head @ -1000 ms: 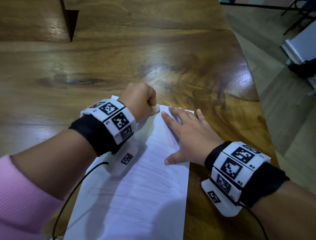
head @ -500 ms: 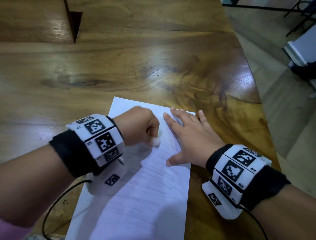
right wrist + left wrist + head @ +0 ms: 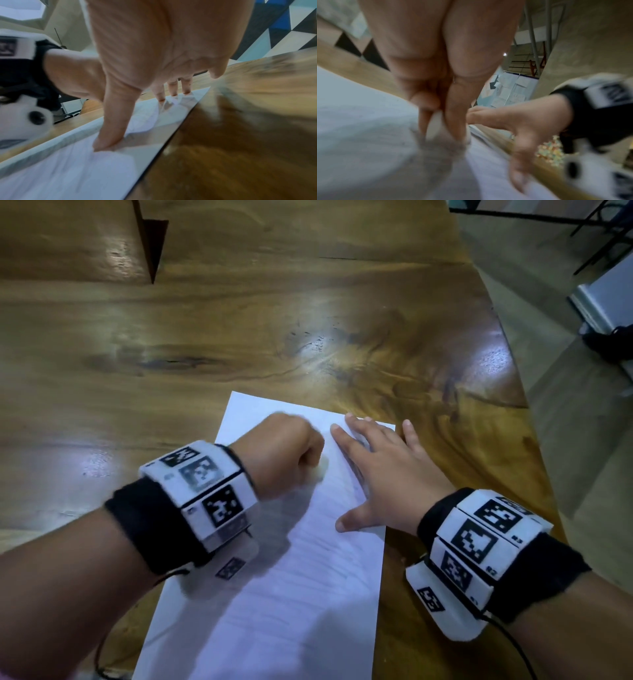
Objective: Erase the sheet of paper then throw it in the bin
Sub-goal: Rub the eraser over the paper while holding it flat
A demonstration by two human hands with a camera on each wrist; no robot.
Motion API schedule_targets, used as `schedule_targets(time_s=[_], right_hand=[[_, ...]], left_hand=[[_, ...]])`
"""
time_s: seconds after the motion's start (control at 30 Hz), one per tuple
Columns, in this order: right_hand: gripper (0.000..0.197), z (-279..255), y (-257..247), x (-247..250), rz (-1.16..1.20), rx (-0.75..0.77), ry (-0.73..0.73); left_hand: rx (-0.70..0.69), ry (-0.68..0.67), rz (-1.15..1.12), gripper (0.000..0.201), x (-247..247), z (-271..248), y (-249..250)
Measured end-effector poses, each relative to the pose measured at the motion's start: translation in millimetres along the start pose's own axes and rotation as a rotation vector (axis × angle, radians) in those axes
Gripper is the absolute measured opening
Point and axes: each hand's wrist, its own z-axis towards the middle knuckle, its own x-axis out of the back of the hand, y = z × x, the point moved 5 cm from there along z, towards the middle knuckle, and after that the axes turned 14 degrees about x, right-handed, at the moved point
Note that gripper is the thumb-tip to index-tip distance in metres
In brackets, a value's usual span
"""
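Note:
A white sheet of paper (image 3: 291,594) with faint pencil lines lies on the wooden table (image 3: 239,337), near its right edge. My left hand (image 3: 287,457) is curled into a fist and pinches a small white eraser (image 3: 320,469), whose tip presses on the sheet's upper part. In the left wrist view the eraser (image 3: 436,124) shows between thumb and fingers, blurred, on the paper (image 3: 359,135). My right hand (image 3: 380,474) lies flat with spread fingers on the sheet's upper right corner. The right wrist view shows its fingertips (image 3: 109,140) pressing the paper (image 3: 77,169), which wrinkles slightly there.
The table's curved right edge (image 3: 527,412) runs close beside my right hand, with floor beyond it. A dark notch (image 3: 150,244) cuts into the tabletop at the far left. A grey object (image 3: 606,296) and dark metal legs (image 3: 596,237) stand on the floor at the right. No bin is in view.
My left hand with the eraser slid from the sheet's top edge back toward me, uncovering the top left corner, then moved slightly forward. The right hand has stayed in place.

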Motion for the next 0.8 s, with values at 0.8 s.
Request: schedule_targets(time_s=[0.8], right_hand=[[0.127,-9,-1,-4,0.121,-0.052,0.042]], left_hand=[[0.081,-0.155,0.007,0.008,0,-10,1]])
